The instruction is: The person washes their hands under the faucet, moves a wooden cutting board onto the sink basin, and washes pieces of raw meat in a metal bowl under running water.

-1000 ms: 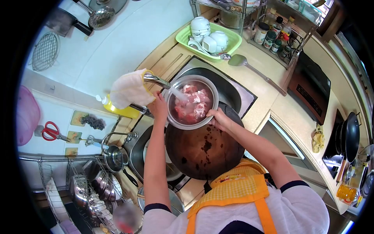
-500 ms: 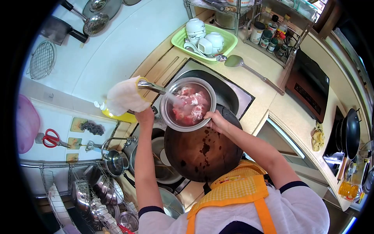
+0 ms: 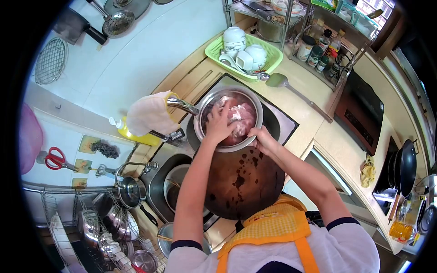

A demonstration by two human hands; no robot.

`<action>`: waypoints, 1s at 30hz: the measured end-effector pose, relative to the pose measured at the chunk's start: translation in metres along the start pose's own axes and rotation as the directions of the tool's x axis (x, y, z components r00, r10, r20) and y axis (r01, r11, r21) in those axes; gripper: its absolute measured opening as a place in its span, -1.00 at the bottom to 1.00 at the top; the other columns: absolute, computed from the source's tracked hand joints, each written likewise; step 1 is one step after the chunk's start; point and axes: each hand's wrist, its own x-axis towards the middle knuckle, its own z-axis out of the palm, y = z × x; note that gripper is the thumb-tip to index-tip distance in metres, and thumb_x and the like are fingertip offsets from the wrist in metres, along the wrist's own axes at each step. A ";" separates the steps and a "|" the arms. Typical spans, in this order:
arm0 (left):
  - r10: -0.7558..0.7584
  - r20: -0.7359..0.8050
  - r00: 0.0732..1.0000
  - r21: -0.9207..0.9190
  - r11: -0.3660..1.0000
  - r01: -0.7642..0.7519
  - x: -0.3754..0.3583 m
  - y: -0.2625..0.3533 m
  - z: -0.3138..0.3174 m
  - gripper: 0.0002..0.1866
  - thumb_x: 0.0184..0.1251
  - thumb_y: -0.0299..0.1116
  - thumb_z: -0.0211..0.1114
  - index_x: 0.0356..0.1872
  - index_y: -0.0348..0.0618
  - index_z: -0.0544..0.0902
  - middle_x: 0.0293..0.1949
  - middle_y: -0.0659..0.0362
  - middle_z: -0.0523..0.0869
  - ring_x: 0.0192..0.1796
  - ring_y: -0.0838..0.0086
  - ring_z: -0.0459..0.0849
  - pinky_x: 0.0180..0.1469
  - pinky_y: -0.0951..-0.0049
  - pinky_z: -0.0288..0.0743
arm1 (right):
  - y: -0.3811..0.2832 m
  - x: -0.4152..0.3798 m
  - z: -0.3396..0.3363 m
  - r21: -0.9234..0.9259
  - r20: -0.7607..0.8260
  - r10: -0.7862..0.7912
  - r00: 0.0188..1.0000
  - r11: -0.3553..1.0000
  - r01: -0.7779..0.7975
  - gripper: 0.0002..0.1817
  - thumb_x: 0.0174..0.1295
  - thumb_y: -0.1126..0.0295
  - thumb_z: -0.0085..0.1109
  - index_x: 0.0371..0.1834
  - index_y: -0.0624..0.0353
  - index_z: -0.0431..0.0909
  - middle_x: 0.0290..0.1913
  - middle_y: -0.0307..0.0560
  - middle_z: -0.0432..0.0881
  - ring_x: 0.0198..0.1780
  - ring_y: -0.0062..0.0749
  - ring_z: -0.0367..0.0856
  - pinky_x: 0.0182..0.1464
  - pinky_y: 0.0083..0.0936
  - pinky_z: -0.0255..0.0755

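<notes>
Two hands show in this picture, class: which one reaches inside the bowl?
The left hand: its fingers spread over the meat, whereas the right hand holds the bowl by its rim.

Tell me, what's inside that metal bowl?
Raw meat lies in the bowl, with the left hand spread over it. The hand hides some meat; the bowl's bottom is covered and cannot be seen.

Pink, white-streaked meat [image 3: 243,116] in a round metal bowl [image 3: 260,113]
</notes>
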 end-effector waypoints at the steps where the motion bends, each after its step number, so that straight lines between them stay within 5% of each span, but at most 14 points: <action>1: -0.003 0.036 0.999 -0.052 0.999 0.005 0.008 0.002 0.007 -0.36 0.02 -0.14 0.27 0.19 0.15 0.27 0.17 -0.16 0.25 0.16 -0.04 0.29 0.10 0.07 0.28 | -0.006 -0.001 0.002 -0.004 -0.010 -0.004 1.000 1.000 0.004 -0.58 -0.10 0.60 -0.02 -0.09 0.37 0.21 -0.24 -0.01 0.43 -0.30 -0.27 0.55 -0.18 -0.18 0.56; 6: -0.007 0.305 0.952 -0.305 0.946 0.105 0.039 0.004 0.007 -0.57 0.02 -0.14 0.26 -0.05 0.04 0.46 0.06 0.02 0.44 0.18 0.02 0.28 0.02 0.02 0.32 | -0.025 0.003 -0.004 0.008 -0.051 -0.007 0.999 1.000 0.008 -0.57 -0.11 0.60 -0.04 -0.07 0.44 0.25 -0.19 0.06 0.46 -0.31 -0.24 0.58 -0.21 -0.17 0.59; 7: -0.017 0.264 0.964 -0.260 0.962 0.088 0.043 0.002 0.007 -0.68 0.04 -0.18 0.24 -0.18 -0.04 0.50 -0.10 0.14 0.54 0.16 0.07 0.31 0.05 0.11 0.31 | -0.027 0.004 -0.005 0.014 -0.077 0.004 0.997 1.000 -0.003 -0.57 -0.13 0.62 -0.06 -0.09 0.46 0.26 -0.23 0.06 0.46 -0.33 -0.24 0.58 -0.25 -0.17 0.60; 8: 0.061 -0.041 0.997 -0.046 0.997 -0.063 0.051 -0.013 0.024 -0.62 0.03 -0.16 0.26 -0.14 -0.07 0.48 0.00 0.06 0.45 0.19 0.11 0.26 0.09 0.17 0.27 | -0.031 0.005 -0.008 -0.009 -0.080 -0.006 0.997 1.000 0.005 -0.57 -0.14 0.62 -0.06 -0.09 0.46 0.26 -0.24 0.05 0.46 -0.34 -0.24 0.58 -0.25 -0.17 0.61; 10: -0.033 -0.265 0.964 -0.173 0.985 -0.014 0.052 -0.008 0.042 -0.51 0.02 -0.13 0.27 -0.01 -0.05 0.42 0.11 -0.01 0.31 0.23 0.07 0.20 0.14 0.17 0.23 | -0.041 0.004 -0.003 -0.051 -0.073 -0.032 0.997 0.998 0.029 -0.58 -0.16 0.63 -0.07 -0.11 0.46 0.28 -0.26 0.05 0.46 -0.34 -0.24 0.58 -0.26 -0.17 0.61; 13: 0.146 -0.180 0.973 -0.531 0.818 -0.221 0.056 -0.002 0.049 -0.30 -0.06 -0.08 0.33 0.18 0.08 0.30 0.20 -0.08 0.16 0.24 -0.03 0.14 0.20 0.09 0.15 | -0.050 0.017 -0.005 -0.065 -0.112 0.027 0.993 0.997 -0.034 -0.57 -0.17 0.63 -0.09 -0.10 0.46 0.28 -0.27 0.05 0.45 -0.37 -0.23 0.57 -0.32 -0.17 0.61; 17: -0.089 0.023 0.996 -0.357 0.930 0.091 0.052 0.017 0.036 -0.04 -0.16 0.03 0.39 0.33 0.27 0.07 0.32 -0.11 0.03 0.36 -0.02 0.00 0.33 0.06 -0.10 | -0.060 0.027 -0.006 -0.076 -0.130 0.034 0.991 0.996 -0.044 -0.51 -0.17 0.64 -0.10 -0.03 0.33 0.26 -0.32 -0.01 0.43 -0.42 -0.22 0.54 -0.44 -0.17 0.59; 21: -0.037 -0.028 0.999 -0.462 0.886 0.020 0.074 0.008 0.071 0.08 -0.18 0.00 0.40 0.36 0.22 -0.12 0.34 -0.18 -0.08 0.37 -0.07 -0.08 0.32 -0.04 -0.13 | -0.069 0.036 -0.002 -0.205 -0.133 -0.037 0.990 0.979 0.009 -0.45 -0.17 0.62 -0.08 0.02 0.29 0.16 -0.24 0.03 0.38 -0.43 -0.21 0.50 -0.48 -0.18 0.58; 30: -0.087 -0.254 0.963 -0.653 0.750 -0.104 0.094 0.018 0.086 0.02 -0.08 -0.01 0.35 0.36 0.13 -0.13 0.33 -0.13 -0.01 0.37 -0.02 -0.06 0.31 -0.05 -0.23 | -0.100 0.044 0.021 -0.589 -0.181 -0.203 0.962 0.806 0.060 -0.41 -0.17 0.56 -0.02 0.05 0.34 0.09 -0.23 0.09 0.38 -0.40 -0.23 0.51 -0.63 -0.39 0.51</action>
